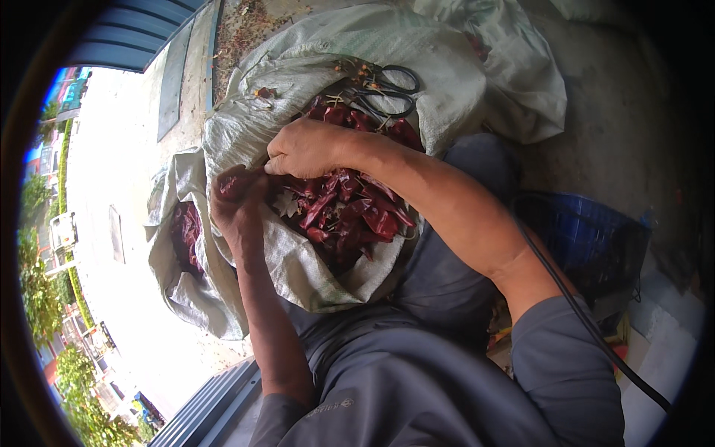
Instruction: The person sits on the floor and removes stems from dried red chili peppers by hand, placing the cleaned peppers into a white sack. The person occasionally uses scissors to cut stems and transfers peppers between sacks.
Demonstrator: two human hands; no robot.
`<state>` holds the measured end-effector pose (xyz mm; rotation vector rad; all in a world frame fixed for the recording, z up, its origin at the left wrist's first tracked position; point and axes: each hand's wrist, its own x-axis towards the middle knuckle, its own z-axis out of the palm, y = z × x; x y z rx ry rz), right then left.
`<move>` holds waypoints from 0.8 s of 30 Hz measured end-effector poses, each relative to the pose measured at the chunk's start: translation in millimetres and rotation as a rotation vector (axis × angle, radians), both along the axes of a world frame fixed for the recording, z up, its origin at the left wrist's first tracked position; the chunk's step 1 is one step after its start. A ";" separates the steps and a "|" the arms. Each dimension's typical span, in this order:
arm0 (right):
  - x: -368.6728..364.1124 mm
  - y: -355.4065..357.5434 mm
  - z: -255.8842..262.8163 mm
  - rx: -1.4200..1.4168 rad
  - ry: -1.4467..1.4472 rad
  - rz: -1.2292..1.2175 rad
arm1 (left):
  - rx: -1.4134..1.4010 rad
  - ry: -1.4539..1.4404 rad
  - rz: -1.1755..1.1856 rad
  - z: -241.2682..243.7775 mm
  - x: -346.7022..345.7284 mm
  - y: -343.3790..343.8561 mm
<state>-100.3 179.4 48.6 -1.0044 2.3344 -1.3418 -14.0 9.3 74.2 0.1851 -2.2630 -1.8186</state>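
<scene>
My left hand (pixel 239 204) is curled around a dried red chili pepper (pixel 232 185) at the left rim of an open woven sack (pixel 329 299). Fingertips of my right hand (pixel 307 150) are pinched together and meet those of the left; whatever lies between them is hidden. Below both hands, the sack holds a heap of dried red chilies (pixel 346 212), with a pale dry leaf (pixel 286 204) among them. Black-handled scissors (pixel 391 92) rest on the far side of the heap, their blades partly covered by stems.
Left of the main sack stands a smaller woven sack (pixel 195 302) with chilies inside. Another pale sack (pixel 519 72) lies at the upper right. A blue plastic crate (pixel 586 229) sits beside my right leg, and a black cable (pixel 581 318) crosses past my right arm.
</scene>
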 end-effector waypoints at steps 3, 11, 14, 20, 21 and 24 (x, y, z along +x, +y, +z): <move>0.2 6.0 1.7 0.166 -0.011 0.085 | 0.073 -0.026 0.064 5.5 0.9 -7.9; 2.9 -0.5 7.4 -0.081 0.038 -0.090 | 0.000 -0.076 -0.108 0.7 3.1 -5.2; 4.2 -5.1 0.1 -0.136 0.069 -0.102 | -0.303 -0.039 -0.109 -0.1 -1.5 -6.8; -1.2 -4.0 0.5 -0.288 0.109 -0.112 | -0.364 0.088 -0.086 8.2 -9.2 3.4; -0.7 -5.3 5.9 -0.343 0.110 -0.114 | -0.215 0.095 -0.081 12.0 -8.7 5.7; 7.1 -4.3 21.3 -0.512 -0.264 -0.117 | 0.178 0.074 -0.044 17.1 -10.8 11.2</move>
